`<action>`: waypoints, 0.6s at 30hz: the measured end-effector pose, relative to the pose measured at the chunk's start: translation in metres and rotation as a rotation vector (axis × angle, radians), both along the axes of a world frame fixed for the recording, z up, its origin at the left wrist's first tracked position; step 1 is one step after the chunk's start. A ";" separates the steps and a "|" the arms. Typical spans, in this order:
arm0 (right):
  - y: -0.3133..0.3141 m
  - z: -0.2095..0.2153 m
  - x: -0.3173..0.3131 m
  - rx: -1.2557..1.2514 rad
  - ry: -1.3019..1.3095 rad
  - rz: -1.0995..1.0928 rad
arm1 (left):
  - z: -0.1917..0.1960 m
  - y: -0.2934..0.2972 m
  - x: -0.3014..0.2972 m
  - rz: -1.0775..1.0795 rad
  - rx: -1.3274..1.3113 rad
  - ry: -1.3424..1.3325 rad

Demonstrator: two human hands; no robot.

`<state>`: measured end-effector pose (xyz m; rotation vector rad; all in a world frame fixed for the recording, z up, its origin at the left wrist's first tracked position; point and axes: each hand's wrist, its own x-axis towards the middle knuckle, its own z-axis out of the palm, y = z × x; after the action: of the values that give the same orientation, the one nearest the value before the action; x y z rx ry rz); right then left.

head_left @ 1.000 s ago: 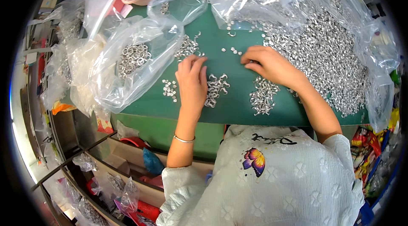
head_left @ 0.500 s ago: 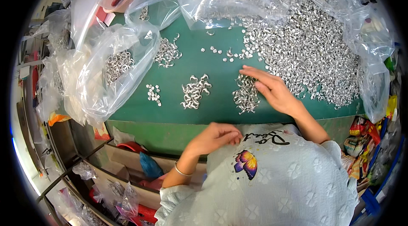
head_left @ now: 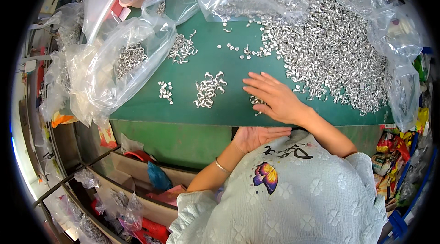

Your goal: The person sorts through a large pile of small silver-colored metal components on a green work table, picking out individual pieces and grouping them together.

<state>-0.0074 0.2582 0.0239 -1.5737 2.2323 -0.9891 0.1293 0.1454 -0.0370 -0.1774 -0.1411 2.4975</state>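
Note:
My right hand (head_left: 276,99) lies palm down with its fingers stretched, over a small pile of curved silver metal pieces (head_left: 256,100). Most of that pile is hidden under the hand. Just below the table's front edge is my left hand (head_left: 256,137), palm turned up, fingers out straight and nothing visible in it. Left of my right hand sits another group of S-curved silver pieces (head_left: 210,90). Farther left lies a cluster of small flower-shaped silver pieces (head_left: 165,91).
A large heap of silver pieces (head_left: 339,56) covers the right of the green table (head_left: 183,114). Clear plastic bags (head_left: 119,102) stand at the left, one holding metal rings (head_left: 131,60). More curved pieces (head_left: 182,49) lie beside it. Below the table is an open drawer (head_left: 137,166).
My right hand has spread flat and come nearer, covering most of the small pile. My left hand has moved right, turned palm up and opened under the table's edge.

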 end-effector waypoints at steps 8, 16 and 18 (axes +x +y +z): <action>0.022 -0.001 0.031 0.012 -0.070 0.148 | -0.029 0.008 0.018 0.150 0.340 -0.125; 0.035 -0.004 0.056 -0.139 -0.319 0.387 | -0.053 -0.007 0.020 -0.004 0.303 -0.346; 0.034 0.000 0.056 -0.152 -0.528 0.358 | -0.071 -0.002 0.023 0.031 0.291 -0.292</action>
<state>0.0490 0.2919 0.0244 -1.4779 1.4967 -1.2972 0.1520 0.1431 -0.1077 -0.4183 -0.6266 2.4344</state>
